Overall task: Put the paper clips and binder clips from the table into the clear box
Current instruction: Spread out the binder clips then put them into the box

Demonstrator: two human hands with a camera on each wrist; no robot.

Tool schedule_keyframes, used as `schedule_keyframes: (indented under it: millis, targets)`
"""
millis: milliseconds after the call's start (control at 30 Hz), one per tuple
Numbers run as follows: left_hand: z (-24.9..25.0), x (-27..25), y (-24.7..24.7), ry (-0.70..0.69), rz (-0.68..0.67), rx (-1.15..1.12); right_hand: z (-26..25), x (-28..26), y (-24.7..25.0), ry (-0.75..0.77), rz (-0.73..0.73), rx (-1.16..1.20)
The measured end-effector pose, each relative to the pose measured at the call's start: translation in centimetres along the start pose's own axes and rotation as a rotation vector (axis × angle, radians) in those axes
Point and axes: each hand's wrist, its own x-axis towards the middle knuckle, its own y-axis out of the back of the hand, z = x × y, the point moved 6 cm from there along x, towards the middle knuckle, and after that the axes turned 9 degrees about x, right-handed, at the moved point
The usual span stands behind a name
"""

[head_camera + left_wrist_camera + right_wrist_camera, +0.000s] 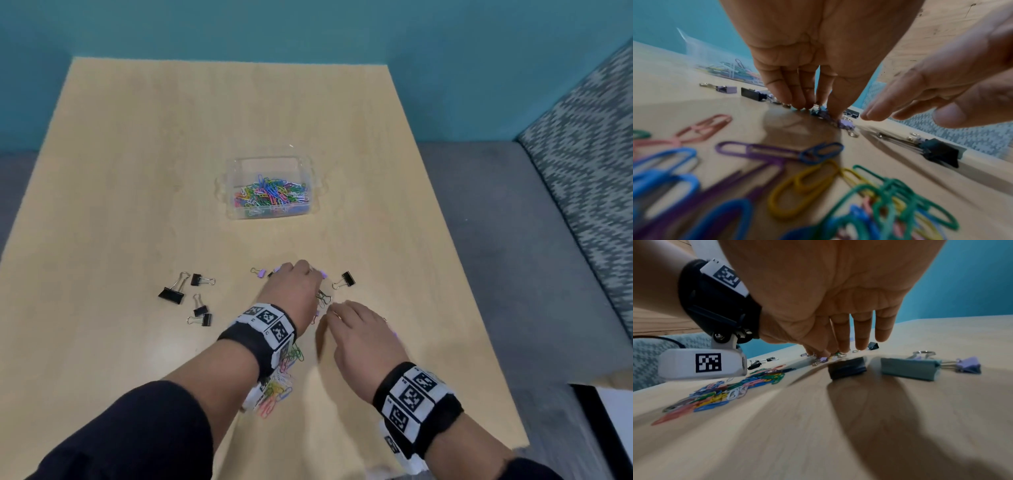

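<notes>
The clear box at mid-table holds many coloured paper clips. My left hand reaches down onto a cluster of small binder clips, with thumb and fingertips closed in on them. Just right of it, my right hand hovers with straight fingers above the table, holding nothing. A pile of loose paper clips lies under my left wrist. Several black binder clips sit to the left and one black binder clip to the right. A teal binder clip lies below my right palm.
The wooden table ends close on the right, where grey floor and a patterned seat begin. A teal wall stands behind the far edge. A small purple clip lies left of my left hand.
</notes>
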Motion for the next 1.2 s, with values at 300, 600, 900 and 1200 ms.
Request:
schedule_keyframes:
  millis: [300,600,900,1200]
  targets:
    - [-1.1,0.1,0.5,0.149,0.034,-0.368,-0.6,0.3,-0.2,0.078,-0.001,-0.012]
    - [-7.1,-4.7,1.2,0.556,0.221,-0.69,-0.9,1.7,-0.8,0.127,-0.041,0.0]
    - [-10.9,-7.4,0.9,0.657,0.288,-0.502,-2.3,6.1,-1.0,0.017,-0.027,-0.146]
    - [-7.6,-10.2,1.9,0.434,0.352,-0.4,-4.9,3.3,-2.3,0.138,-0.076,-0.181]
